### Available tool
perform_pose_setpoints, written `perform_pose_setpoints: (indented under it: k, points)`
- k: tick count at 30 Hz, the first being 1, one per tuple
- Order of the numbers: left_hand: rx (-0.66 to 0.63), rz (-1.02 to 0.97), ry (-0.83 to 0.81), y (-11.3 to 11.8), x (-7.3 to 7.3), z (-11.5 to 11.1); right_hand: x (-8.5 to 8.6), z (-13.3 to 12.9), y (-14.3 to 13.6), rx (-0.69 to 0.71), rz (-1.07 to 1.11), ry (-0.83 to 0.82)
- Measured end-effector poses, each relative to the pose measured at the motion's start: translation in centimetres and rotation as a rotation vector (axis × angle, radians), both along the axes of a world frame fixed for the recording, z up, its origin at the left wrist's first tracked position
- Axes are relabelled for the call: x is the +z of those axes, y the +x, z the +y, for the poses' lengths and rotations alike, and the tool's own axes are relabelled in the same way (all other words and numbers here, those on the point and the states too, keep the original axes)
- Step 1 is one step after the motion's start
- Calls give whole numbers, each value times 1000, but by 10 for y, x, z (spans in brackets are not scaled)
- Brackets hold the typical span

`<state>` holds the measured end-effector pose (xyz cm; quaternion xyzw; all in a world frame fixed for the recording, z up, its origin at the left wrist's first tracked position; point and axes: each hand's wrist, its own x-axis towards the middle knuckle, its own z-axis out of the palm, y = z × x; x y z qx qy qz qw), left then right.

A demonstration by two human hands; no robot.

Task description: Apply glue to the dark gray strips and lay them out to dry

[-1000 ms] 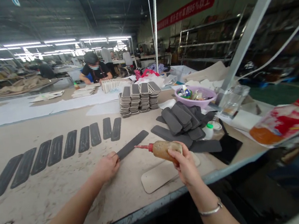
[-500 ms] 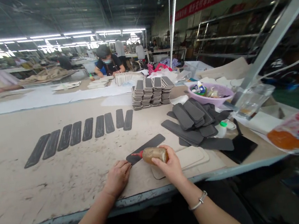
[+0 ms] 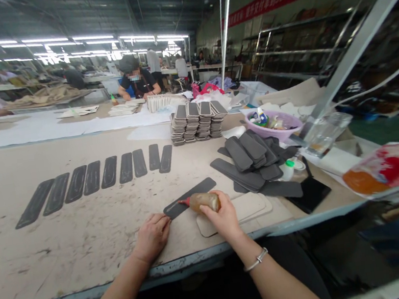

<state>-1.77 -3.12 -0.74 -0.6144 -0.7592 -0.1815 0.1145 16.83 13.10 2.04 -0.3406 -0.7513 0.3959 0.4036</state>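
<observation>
The bottle point(image 3: 203, 202) has slid along the strip point(image 3: 201, 187), right hand point(image 3: 226, 216) clasping it, left hand point(image 3: 152, 237), grip unclear, touching the strip's end.

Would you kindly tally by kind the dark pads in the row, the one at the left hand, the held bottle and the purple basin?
Dark pads in the row: 9
Dark pad at the left hand: 1
Bottle in the right hand: 1
Purple basin: 1
Total: 12
</observation>
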Motion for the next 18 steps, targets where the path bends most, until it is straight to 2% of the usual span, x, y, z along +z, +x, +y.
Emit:
perform_pose_setpoints:
  k: [6, 11, 15, 18]
  points:
    - [-10, 24, 15, -1, -2, 1, 4, 40, 20, -230, -60, 104]
    - [-15, 26, 14, -3, -3, 1, 4, 58, 26, -357, -71, 110]
    - [-8, 29, 26, -2, -3, 1, 4, 59, 25, -376, -66, 88]
    - [-12, 16, 23, -1, -2, 1, 6, 48, 22, -284, -19, 76]
